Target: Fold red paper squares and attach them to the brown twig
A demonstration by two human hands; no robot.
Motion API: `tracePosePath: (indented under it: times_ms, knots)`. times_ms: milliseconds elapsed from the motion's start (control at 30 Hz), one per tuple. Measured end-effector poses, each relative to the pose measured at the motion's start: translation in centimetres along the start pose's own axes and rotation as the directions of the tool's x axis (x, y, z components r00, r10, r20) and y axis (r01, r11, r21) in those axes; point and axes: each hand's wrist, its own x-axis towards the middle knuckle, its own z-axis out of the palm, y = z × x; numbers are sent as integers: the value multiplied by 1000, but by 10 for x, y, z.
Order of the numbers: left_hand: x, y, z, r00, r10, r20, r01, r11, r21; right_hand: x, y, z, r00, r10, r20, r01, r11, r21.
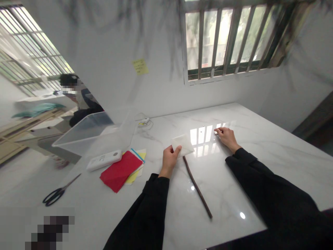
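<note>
My left hand (170, 160) pinches a white square of paper (184, 146) between thumb and fingers, held above the table. A thin, slightly bent brown stick (197, 189) lies on the tabletop, its far end just under the paper. Farther right, my right hand (227, 138) is over the table with thumb and fingertips drawn together; whatever is between them, if anything, is too small to tell. Tiny dark specks (201, 131) lie on the surface to the left of its fingertips.
Left of my left hand lie red sheets (121, 170) over yellow and white ones, a white oblong case (104, 160) and black-handled scissors (58, 193). A clear plastic bin (78, 139) stands behind them. A small white cabled device (145, 121) rests by the wall. Another person (85, 100) sits at far left.
</note>
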Motion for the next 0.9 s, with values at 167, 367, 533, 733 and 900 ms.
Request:
tracePosePath:
  times_ms: [167, 367, 533, 733, 900]
  knots:
    - [-1, -1, 0, 1000, -1, 3, 1, 1000, 4, 3, 4, -5, 999, 24, 44, -21, 998, -63]
    - [-1, -1, 0, 1000, 2, 2, -2, 1000, 28, 2, 3, -8, 994, -29, 102, 34, 998, -48]
    - [-1, -2, 0, 1000, 1, 5, -1, 1000, 4, 3, 8, -12, 990, -72, 120, 72, 997, 5]
    - [-2, -1, 1, 1000, 0, 7, 0, 1000, -2, 3, 7, -11, 991, -60, 121, 53, 997, 55]
    - [-1, -1, 0, 1000, -1, 9, 1, 1000, 17, 4, 10, -12, 988, -63, 138, 54, 996, 73]
